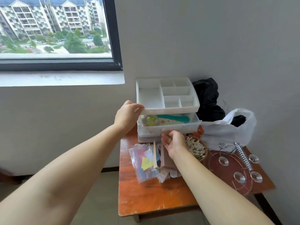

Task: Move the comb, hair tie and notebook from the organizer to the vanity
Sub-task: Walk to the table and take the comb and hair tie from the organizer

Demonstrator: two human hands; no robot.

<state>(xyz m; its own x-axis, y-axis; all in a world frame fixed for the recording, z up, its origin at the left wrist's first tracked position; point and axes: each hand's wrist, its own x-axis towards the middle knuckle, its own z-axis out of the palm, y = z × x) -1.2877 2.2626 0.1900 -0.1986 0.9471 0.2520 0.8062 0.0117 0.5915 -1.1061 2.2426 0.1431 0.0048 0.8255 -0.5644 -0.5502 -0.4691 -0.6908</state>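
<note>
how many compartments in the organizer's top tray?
6, all bare in the top tray: one large on the left, two along the back, one wide in the middle, two at the front. None look hidden.

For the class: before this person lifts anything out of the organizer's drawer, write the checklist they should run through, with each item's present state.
1. Drawer pulled open: ok.
2. Teal comb visible inside drawer: ok.
3. Hair tie located: cannot tell; a yellowish ring lies at the drawer's left.
4. Notebook located: cannot tell.
5. Left hand steadying the organizer's top tray: ok.
6. Right hand free to reach in: cannot tell; fingers curled at the drawer front.
</note>
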